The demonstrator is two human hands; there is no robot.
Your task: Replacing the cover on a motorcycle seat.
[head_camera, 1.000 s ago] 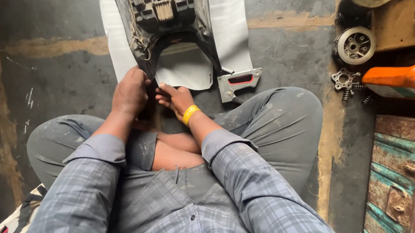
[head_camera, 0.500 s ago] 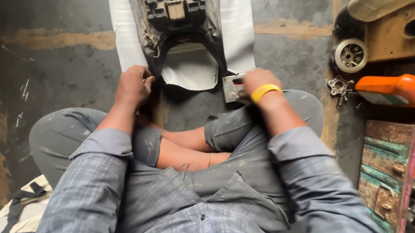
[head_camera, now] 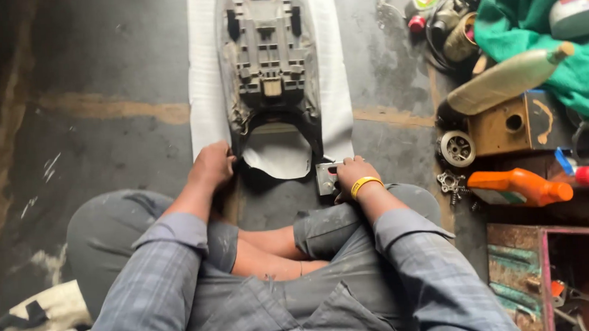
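An upturned grey plastic motorcycle seat base [head_camera: 269, 66], ribbed and dusty, lies lengthwise on a white sheet [head_camera: 203, 90] on the floor, stretching away ahead of both hands. The left hand [head_camera: 210, 166] grips its near left edge. The right hand [head_camera: 352, 176] rests on a small grey metal stapler [head_camera: 325, 178] just beside the seat's near right corner.

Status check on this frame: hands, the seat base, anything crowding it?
Left hand grips the near edge of the upturned seat base. Right hand rests on a small grey tool. White sheet underneath; orange bottle lies clear to the right.
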